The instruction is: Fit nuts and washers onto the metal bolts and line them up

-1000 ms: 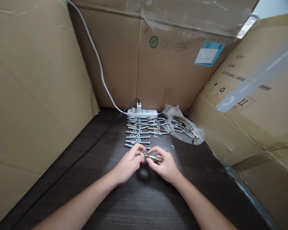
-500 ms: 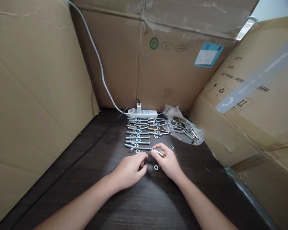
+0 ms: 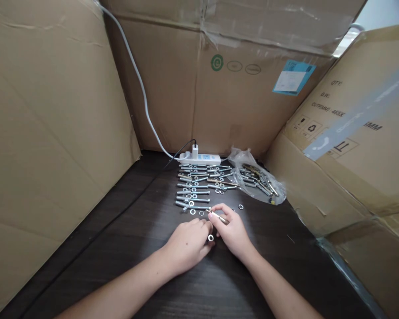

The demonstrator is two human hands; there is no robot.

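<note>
My right hand (image 3: 232, 228) pinches a slim gold-coloured metal bolt (image 3: 219, 217) between thumb and fingers, its thin end toward the left. Close beside it, my left hand (image 3: 189, 243) has curled fingers on a shiny metal nut (image 3: 210, 238), low over the dark table. The fingertips of that hand are partly hidden. Just beyond lie a flat washer (image 3: 193, 212) and a smaller ring (image 3: 201, 213). The nearest long bolt (image 3: 199, 207) in the rows lies just past my fingers.
Rows of bolts with nuts and washers (image 3: 194, 186) lie before a white power strip (image 3: 216, 159). A clear plastic bag (image 3: 261, 181) of bolts sits to the right, near a loose washer (image 3: 241, 207). Cardboard walls (image 3: 162, 88) surround the table; a black cable (image 3: 119, 210) crosses its left.
My left hand has moved right to the nut, which now sits at its fingers, left of where it lay. The right hand keeps its bolt. The view has shifted slightly.
</note>
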